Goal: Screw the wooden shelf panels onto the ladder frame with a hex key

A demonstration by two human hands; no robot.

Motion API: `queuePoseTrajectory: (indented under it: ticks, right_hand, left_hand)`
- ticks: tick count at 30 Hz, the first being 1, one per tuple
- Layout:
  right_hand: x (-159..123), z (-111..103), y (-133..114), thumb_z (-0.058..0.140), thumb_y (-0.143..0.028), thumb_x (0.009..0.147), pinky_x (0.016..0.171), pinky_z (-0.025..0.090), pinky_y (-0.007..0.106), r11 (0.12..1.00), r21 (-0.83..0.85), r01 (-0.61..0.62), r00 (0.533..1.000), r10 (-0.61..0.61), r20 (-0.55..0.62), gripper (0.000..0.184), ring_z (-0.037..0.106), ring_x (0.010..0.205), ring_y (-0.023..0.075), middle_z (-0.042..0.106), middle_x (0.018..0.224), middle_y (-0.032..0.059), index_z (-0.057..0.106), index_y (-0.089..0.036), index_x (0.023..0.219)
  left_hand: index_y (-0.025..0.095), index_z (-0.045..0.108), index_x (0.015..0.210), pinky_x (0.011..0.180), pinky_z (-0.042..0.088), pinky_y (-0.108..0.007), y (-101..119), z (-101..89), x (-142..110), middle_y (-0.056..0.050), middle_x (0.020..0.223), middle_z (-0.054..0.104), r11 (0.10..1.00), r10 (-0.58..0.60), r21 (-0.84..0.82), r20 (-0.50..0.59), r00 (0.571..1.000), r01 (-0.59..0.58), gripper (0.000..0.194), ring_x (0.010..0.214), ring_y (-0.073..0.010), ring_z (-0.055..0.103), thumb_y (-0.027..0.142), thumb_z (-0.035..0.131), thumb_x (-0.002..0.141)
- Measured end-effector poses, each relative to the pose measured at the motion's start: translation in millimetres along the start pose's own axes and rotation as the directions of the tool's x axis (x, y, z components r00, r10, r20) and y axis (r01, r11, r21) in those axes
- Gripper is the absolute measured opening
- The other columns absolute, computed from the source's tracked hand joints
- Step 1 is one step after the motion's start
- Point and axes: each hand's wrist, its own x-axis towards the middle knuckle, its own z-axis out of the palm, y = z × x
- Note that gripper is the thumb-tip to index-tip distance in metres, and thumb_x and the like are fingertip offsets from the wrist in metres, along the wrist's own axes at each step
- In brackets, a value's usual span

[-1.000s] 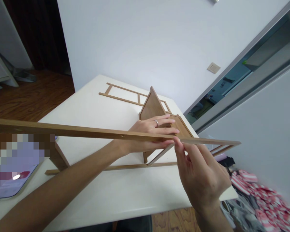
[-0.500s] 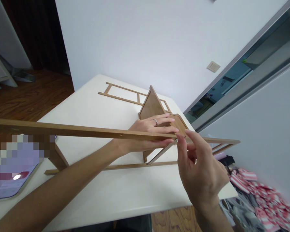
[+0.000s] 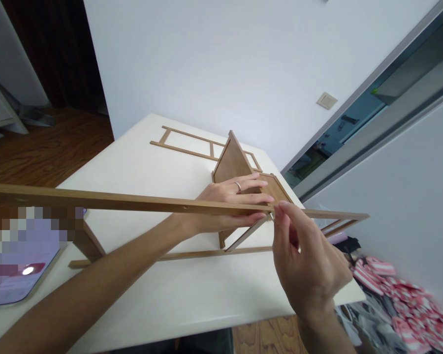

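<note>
Two bare hands work at the centre of the frame over a partly joined wooden frame [image 3: 114,199], its upper rail running from the left edge to the right of the picture, above a white table [image 3: 243,290]. The left hand [image 3: 221,194], wearing a ring [image 3: 238,187], reaches in from the lower left with its fingers extended and slightly apart, lying against an upright wooden panel [image 3: 232,160] as the rail crosses in front of the hand. The right hand [image 3: 310,260], at right of centre, has thumb and forefinger drawn together in a pinch at the rail, just beside the left fingertips; whether a small part sits between them cannot be made out from this angle. A second wooden panel [image 3: 275,189] shows just beyond the fingers, and a ladder-like wooden piece [image 3: 184,149] lies flat toward the back of the table, near the white wall [image 3: 206,64]. At lower left, a device with a glossy screen [image 3: 33,282] appears partly pixelated, while red-and-white striped cloth [image 3: 409,290] lies heaped at lower right and a switch [image 3: 327,101] sits on the wall at upper right
</note>
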Motion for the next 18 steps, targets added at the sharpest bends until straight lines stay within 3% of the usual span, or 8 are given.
queuePoseTrajectory:
  ticks: [18]
  right_hand:
    - [2.3, 0.1, -2.4, 0.074, -0.015, 0.097, 0.058, 0.047, 0.018, 0.996, 0.046, -0.083, 0.997, 0.083, -0.007, 0.020, 0.066, 0.050, 0.0070, 0.073, 0.069, -0.0072, 0.070, -0.023, 0.115]
  left_hand:
    - [0.025, 0.076, 0.126, 0.113, 0.060, -0.038, -0.6, -0.4, 0.2, -0.008, 0.145, 0.069, 1.000, 0.009, -0.021, 0.013, 1.000, -0.009, 0.029, 0.147, -0.0269, 0.058, 0.038, 0.063, 0.104]
